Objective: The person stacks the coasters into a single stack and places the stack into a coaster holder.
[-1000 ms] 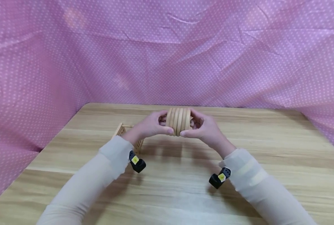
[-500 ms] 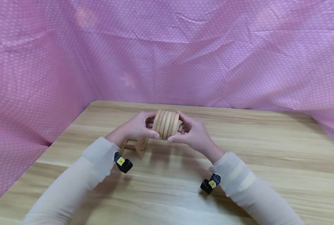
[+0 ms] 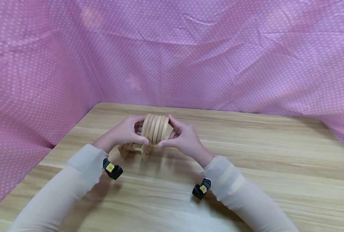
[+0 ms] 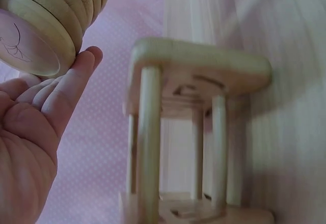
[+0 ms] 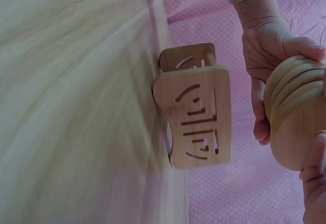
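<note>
Several round wooden coasters (image 3: 155, 129) are stacked on edge, raised over the table between my two hands. My left hand (image 3: 125, 131) grips the left end of the stack, thumb at the lower front edge. At the other end my right hand (image 3: 184, 138) grips it, thumb near the left thumb. The left wrist view shows a thin line drawing on the outer coaster's face (image 4: 28, 46). Below the stack stands a wooden coaster rack (image 3: 147, 152), partly covered by the left hand. Two cut-out side panels (image 5: 201, 117) and round rods (image 4: 150, 142) make it up.
A wood-grain table (image 3: 218, 174) spreads around the rack. Pink polka-dot cloth (image 3: 172, 64) hangs behind and along the sides. Black wrist cameras (image 3: 113, 169) hang below both sleeves.
Both hands have carried the coaster stack leftward, from right of the rack to above it. The grip stays the same. The head view has shifted slightly.
</note>
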The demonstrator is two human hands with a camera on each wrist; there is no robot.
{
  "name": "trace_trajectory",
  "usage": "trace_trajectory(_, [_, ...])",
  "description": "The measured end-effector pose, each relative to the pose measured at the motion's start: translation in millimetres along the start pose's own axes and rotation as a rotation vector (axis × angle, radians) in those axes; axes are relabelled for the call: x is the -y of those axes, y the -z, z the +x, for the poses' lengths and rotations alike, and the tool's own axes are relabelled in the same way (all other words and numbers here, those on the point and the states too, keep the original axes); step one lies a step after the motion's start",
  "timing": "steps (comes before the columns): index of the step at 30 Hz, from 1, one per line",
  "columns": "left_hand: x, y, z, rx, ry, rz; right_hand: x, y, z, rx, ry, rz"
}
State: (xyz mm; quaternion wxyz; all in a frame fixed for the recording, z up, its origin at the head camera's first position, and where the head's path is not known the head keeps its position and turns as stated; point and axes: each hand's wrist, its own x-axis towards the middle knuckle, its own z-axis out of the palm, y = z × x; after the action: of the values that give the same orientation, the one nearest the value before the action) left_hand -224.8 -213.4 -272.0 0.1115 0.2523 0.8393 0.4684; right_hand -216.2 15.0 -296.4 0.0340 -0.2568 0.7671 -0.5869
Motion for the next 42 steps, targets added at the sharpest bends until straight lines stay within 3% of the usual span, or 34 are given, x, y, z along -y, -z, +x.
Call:
trace_trajectory(10, [25.2, 17.1, -14.5, -0.069, -0.054, 0.048, 1.6, -24.5, 17.4, 0.029, -0.027, 0.078])
trace_trajectory(15, [36.4, 22.4, -20.2, -0.069, -0.092, 0.079, -1.3, -35.1, 22.0, 0.039, -0.045, 0.089])
trace_trajectory(22, [40.4, 34.3, -24.6, -0.061, -0.093, 0.118, -0.8, -48.2, 26.2, 0.016, 0.003, 0.054])
trace_trajectory(28, [43.6, 44.6, -28.3, -0.054, -0.071, 0.157, -3.3, -60.3, 29.3, -0.008, 0.000, 0.102])
trace_trajectory(42, [58.8, 45.0, -27.3, -0.091, -0.045, 0.102, -12.0, -68.5, 37.1, -0.015, -0.002, 0.107])
